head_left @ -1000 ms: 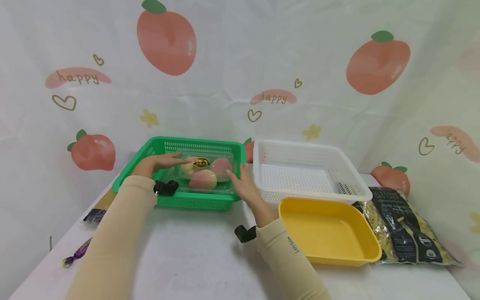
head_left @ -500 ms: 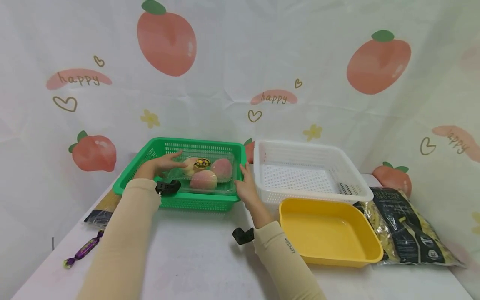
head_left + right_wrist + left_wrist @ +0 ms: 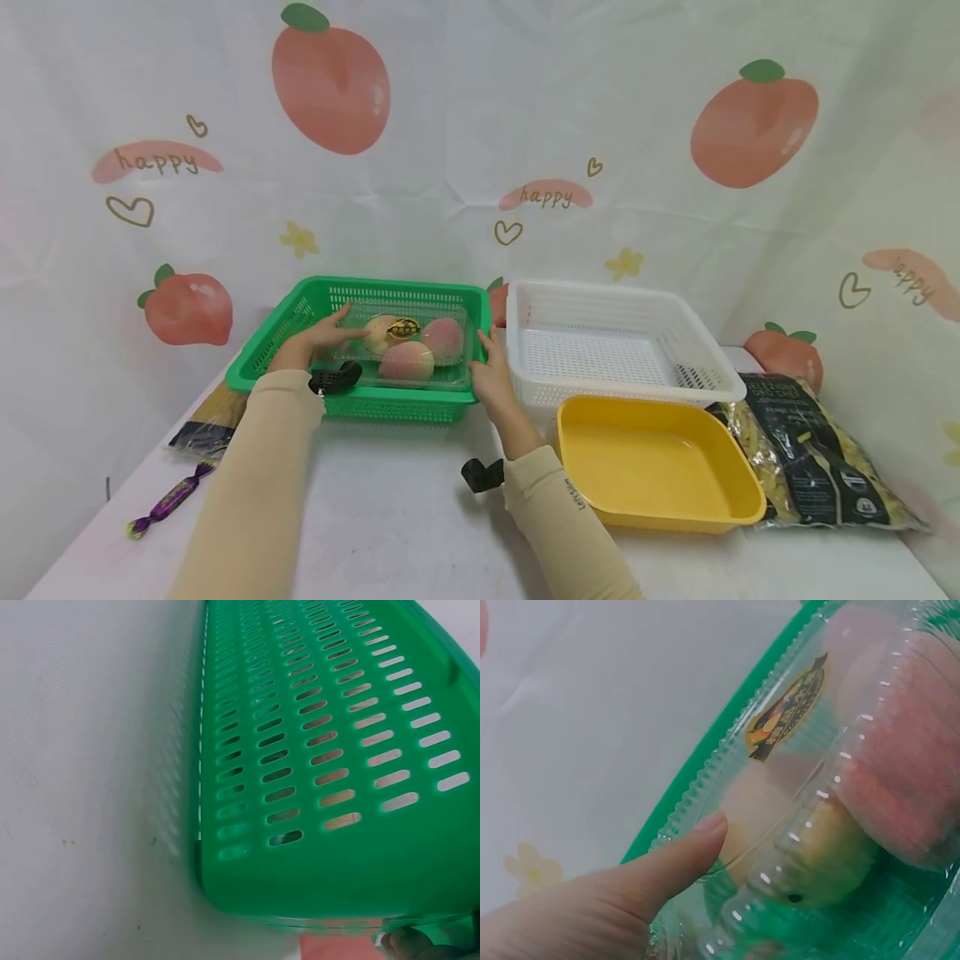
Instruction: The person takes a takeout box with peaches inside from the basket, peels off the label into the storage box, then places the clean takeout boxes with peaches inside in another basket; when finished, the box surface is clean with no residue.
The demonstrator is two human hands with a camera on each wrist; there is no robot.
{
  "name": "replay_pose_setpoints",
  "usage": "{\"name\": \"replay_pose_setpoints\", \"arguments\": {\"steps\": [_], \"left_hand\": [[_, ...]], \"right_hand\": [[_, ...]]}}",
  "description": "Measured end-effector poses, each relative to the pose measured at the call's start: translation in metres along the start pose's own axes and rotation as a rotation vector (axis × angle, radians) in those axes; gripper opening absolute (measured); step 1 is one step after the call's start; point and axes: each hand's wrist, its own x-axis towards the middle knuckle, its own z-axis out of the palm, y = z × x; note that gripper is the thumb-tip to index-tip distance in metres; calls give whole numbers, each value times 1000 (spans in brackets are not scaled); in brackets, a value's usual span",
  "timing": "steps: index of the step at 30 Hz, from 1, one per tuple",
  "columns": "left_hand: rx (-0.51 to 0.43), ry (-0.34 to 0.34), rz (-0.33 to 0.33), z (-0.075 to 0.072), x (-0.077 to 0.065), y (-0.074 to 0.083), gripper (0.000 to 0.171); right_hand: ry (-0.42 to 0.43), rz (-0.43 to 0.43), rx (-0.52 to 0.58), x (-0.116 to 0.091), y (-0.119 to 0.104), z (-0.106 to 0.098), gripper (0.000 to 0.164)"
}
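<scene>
A clear plastic box [image 3: 360, 367] of peaches with a black-and-gold label [image 3: 403, 329] lies in a green slotted basket [image 3: 397, 404]. My left hand [image 3: 311, 340] is at the box's left end, fingers spread. In the left wrist view its straight thumb [image 3: 679, 862] touches the ribbed lid; the other fingers are hidden. At the basket's right side, my right hand [image 3: 495, 379] holds the rim, thumb near the box and fingers on the outside. The right wrist view catches fingertips [image 3: 412, 943] by the basket's end wall.
A white slotted basket [image 3: 630, 396] stands right of the green one, with a yellow tray [image 3: 660, 467] before it. A black-labelled pasta bag [image 3: 825, 467] lies far right. At left are another packet [image 3: 213, 421] and a purple-wrapped candy [image 3: 171, 502]. A printed cloth hangs behind.
My left hand has drawn slightly left and down, baring more of the box's left end. My right thumb has moved off the box to the basket's right rim. Box and basket stay nearly in place.
</scene>
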Motion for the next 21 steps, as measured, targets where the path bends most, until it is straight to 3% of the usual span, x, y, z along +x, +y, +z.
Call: {"name": "replay_pose_setpoints", "arguments": {"steps": [6,12,21], "left_hand": [[37,-37,-81,0,-1,-3,86],[8,-84,-184,0,1,-6,89],[30,-69,-200,-1,-2,-4,90]], "right_hand": [[7,-4,-6,-2,0,-1,58],[10,0,-5,-2,1,0,59],[14,-9,-15,-1,0,0,58]]}}
